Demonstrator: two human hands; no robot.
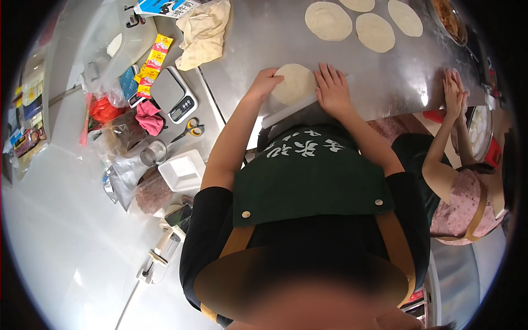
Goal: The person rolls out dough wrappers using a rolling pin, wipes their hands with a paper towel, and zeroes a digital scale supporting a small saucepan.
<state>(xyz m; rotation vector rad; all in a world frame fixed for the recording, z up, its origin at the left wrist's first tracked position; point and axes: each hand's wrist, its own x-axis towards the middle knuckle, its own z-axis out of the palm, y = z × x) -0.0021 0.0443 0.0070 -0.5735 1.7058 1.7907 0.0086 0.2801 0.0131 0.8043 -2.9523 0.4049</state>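
My left hand (266,83) pinches the left edge of a thin, round dough wrapper (294,82) on the steel tabletop. Thumb and fingers are closed on its rim. At the wrapper's right side, my right hand (332,91) lies flat with fingers stretched out. Beneath its palm runs a pale, smooth bar that looks like a rolling pin (287,112), slanting along the wrapper's near edge. Part of the bar is hidden by the hand. Farther back, several rolled dough rounds (328,21) lie flat and apart from one another.
Left of the worktop (258,33) are a crumpled cloth (203,33), a digital scale (173,94), scissors (192,128) and a white foam box (182,170). A co-worker (462,203) stands at right, palms together, near a bowl of filling (448,21).
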